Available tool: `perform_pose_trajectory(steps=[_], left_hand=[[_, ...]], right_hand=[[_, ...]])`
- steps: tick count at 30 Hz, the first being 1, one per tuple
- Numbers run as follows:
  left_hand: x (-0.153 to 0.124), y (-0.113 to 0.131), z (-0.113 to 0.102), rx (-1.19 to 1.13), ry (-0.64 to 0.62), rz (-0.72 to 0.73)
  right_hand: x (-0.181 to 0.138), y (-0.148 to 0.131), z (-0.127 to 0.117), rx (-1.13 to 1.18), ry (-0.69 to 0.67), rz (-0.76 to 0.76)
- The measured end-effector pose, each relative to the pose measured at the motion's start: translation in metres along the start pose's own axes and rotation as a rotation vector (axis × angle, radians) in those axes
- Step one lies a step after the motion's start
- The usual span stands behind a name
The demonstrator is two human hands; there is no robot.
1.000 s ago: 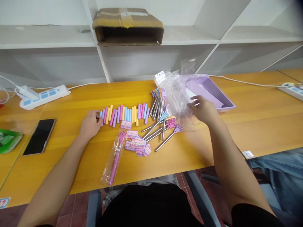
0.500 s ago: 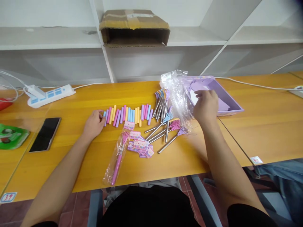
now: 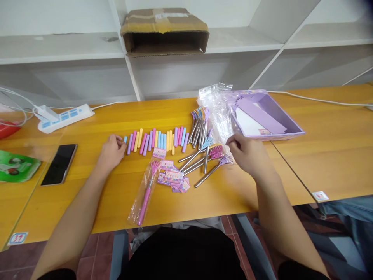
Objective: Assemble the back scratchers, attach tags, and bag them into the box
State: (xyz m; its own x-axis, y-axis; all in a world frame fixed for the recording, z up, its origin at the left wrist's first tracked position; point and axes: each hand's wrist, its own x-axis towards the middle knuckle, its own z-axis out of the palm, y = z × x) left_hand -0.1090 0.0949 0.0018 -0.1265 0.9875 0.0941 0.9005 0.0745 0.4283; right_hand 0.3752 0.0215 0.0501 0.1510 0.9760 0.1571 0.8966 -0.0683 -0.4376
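Observation:
At the left end of a row of coloured tubes [image 3: 146, 143], my left hand [image 3: 111, 152] is closed, its fingertips on a light blue tube [image 3: 125, 139] partly hidden by them. My right hand [image 3: 244, 152] is closed with curled fingers beside the clear plastic bags [image 3: 217, 112]; whether anything is in it is hidden. Just left of it lie loose hand-shaped back scratchers [image 3: 207, 177] with metal rods, and a bunch of more scratchers [image 3: 198, 128] behind. Small printed cards [image 3: 173, 178] are piled in front. A bagged pink back scratcher [image 3: 145, 198] lies near the table's front edge.
A purple box [image 3: 291, 116] with card pieces inside stands at the right. To the left are a phone [image 3: 59, 165], a green packet [image 3: 19, 167] and a power strip [image 3: 68, 118] with cables. A cardboard box [image 3: 164, 29] sits on the shelf behind.
My right hand has come from above the purple box towards me and left, its fingers now curled. My left hand has shifted slightly left, and the blue tube with it, away from the row.

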Motion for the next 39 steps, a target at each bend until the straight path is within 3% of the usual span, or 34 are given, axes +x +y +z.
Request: perform_pose_trajectory(steps=[5, 9, 15, 23, 29, 33, 36, 39], left_hand=[[-0.002, -0.008, -0.003, 0.114, 0.018, -0.004], [0.000, -0.018, -0.008, 0.178, 0.016, -0.015], [0.000, -0.014, -0.010, 0.118, -0.088, -0.013], [0.001, -0.004, -0.001, 0.157, -0.131, -0.001], [0.001, -0.006, 0.003, 0.216, -0.101, 0.022], [0.002, -0.006, 0.006, 0.281, -0.083, 0.016], [0.002, -0.005, 0.005, 0.311, -0.089, 0.008], [0.001, -0.003, 0.002, 0.326, -0.091, -0.008]], right_hand=[[-0.051, 0.019, 0.006, -0.232, -0.214, 0.076], [-0.078, 0.036, 0.024, -0.267, -0.348, 0.067], [-0.081, 0.036, 0.049, -0.290, -0.225, 0.116], [-0.062, 0.027, 0.054, -0.343, -0.238, 0.150], [-0.076, 0.013, 0.052, -0.210, -0.244, 0.018], [-0.058, -0.005, 0.053, -0.206, -0.011, -0.100], [-0.027, -0.008, 0.055, -0.257, 0.085, -0.344], [0.002, -0.009, 0.062, -0.285, 0.035, -0.628]])
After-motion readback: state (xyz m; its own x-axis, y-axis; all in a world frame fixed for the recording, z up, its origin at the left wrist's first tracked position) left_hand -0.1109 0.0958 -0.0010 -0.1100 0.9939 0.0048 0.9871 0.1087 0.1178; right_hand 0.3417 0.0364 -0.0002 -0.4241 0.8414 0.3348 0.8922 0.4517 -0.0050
